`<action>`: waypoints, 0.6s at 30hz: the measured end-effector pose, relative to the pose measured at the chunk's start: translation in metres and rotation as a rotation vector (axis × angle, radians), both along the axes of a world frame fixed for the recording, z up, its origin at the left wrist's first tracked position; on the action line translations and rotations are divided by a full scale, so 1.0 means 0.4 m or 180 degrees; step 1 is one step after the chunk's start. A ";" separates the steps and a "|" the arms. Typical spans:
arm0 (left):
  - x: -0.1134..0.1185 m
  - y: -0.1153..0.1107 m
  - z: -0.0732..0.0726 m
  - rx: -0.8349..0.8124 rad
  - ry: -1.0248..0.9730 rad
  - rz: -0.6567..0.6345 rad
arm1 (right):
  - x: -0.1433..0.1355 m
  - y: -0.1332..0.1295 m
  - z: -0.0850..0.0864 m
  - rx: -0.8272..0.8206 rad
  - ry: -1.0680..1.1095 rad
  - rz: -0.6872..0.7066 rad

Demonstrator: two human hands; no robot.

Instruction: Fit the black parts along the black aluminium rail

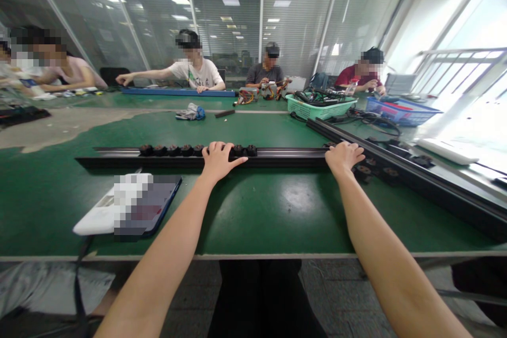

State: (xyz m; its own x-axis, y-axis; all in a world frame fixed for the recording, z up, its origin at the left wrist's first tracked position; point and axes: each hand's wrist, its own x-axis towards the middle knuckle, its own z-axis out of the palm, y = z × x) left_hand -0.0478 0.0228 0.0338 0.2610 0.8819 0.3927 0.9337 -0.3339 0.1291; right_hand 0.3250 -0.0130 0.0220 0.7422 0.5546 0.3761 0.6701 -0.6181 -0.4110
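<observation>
A long black rail with a silver strip along it lies crosswise on the green table in front of me. Several round black pieces sit in a row on its left half. My left hand is laid over the rail among these pieces, fingers bent over the far side and thumb stretched along the near side. At the rail's right end, my right hand is curled over it; the fingertips are partly hidden. Just beyond that hand, a second black rail lies slanted, with round black pieces beside it.
A white device and a dark tablet lie at the near left. Farther back are a crumpled glove, a dark strip, a green basket of cables and a blue basket. Several people sit across the table, one touching a blue bar.
</observation>
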 end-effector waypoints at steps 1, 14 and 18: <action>0.000 0.000 0.000 0.0005 0.0000 0.0002 | 0.001 0.000 0.000 0.0002 0.0003 0.0002; 0.001 -0.002 0.001 0.0002 -0.0020 0.0008 | 0.012 0.001 -0.004 0.0061 0.0035 -0.0016; 0.001 -0.002 0.000 0.0033 -0.0027 -0.0012 | 0.020 0.003 -0.007 0.0079 0.0040 -0.0050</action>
State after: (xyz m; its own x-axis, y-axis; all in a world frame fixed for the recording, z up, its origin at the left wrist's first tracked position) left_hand -0.0475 0.0221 0.0337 0.2611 0.8767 0.4041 0.9313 -0.3389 0.1335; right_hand 0.3328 -0.0117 0.0192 0.7556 0.5334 0.3802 0.6550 -0.6181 -0.4347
